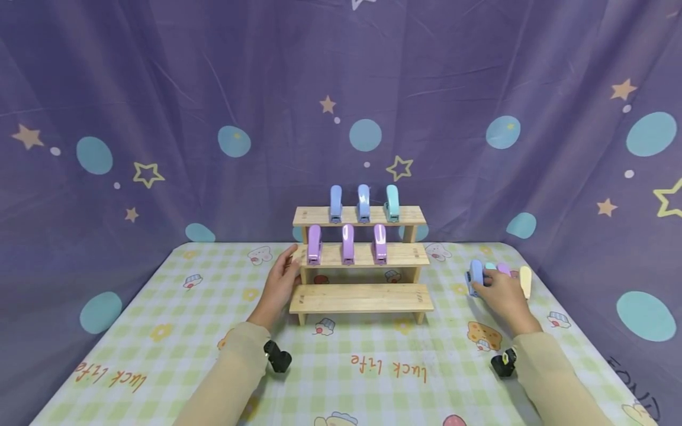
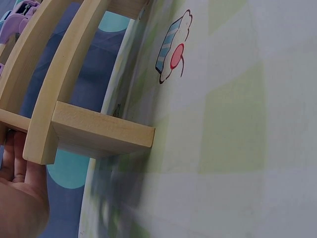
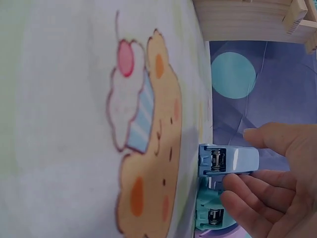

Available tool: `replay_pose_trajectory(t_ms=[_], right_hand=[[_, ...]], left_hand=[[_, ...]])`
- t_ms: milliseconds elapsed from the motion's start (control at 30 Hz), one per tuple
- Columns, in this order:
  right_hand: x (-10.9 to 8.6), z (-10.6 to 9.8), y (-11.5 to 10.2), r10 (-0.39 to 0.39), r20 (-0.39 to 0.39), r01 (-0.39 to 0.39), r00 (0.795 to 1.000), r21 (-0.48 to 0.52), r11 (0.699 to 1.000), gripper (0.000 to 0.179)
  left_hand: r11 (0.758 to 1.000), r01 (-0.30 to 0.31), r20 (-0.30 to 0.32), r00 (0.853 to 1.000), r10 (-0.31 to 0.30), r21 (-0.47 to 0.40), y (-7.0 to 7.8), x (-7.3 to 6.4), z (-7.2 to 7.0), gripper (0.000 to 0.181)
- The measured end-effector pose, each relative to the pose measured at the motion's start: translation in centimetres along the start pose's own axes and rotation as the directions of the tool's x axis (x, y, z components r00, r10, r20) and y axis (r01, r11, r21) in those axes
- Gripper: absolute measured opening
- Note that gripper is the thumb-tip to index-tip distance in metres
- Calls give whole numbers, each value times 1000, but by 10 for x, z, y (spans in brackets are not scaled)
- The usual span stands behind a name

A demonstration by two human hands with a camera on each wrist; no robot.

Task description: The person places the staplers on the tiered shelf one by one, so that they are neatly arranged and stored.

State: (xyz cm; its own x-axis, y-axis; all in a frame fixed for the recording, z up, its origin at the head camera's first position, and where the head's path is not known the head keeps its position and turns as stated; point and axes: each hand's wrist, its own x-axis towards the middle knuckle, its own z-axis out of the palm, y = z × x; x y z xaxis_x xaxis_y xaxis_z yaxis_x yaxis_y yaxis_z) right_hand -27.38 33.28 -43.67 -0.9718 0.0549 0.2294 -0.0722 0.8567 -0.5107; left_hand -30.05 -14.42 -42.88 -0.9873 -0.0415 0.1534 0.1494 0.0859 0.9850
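My left hand [image 1: 279, 281] rests against the left end of a three-step wooden display rack [image 1: 362, 297], its fingers extended along the side of the boards. On the right of the table, a blue stapler [image 1: 476, 278] stands upright between the thumb and fingers of my right hand [image 1: 502, 294]. In the right wrist view, the thumb is apart from that stapler, with fingertips [image 3: 233, 183] right at its other side. Close beside it is a teal stapler [image 3: 214, 210]. A cream stapler [image 1: 526, 281] and a purple stapler [image 1: 503, 269] stand behind my right hand, partly hidden.
The rack's top step holds two blue staplers [image 1: 363, 204] and a teal one [image 1: 392, 204]. Three purple staplers [image 1: 348, 244] line the middle step. A checked cloth [image 1: 389, 402] covers the table, and a purple curtain [image 1: 298, 59] hangs behind it.
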Motion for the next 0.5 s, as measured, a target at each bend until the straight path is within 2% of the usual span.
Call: replay_pose_trajectory(t_ms=[167, 500], right_hand=[[1, -1, 2, -9, 3, 9, 1000, -16, 1000, 56], [2, 2, 6, -2, -16, 1, 1000, -59, 998, 49]], left_hand=[[1000, 2, 7, 1000, -2, 0, 1, 0, 0, 50], [998, 59, 29, 998, -59, -13, 11, -2, -2, 51]])
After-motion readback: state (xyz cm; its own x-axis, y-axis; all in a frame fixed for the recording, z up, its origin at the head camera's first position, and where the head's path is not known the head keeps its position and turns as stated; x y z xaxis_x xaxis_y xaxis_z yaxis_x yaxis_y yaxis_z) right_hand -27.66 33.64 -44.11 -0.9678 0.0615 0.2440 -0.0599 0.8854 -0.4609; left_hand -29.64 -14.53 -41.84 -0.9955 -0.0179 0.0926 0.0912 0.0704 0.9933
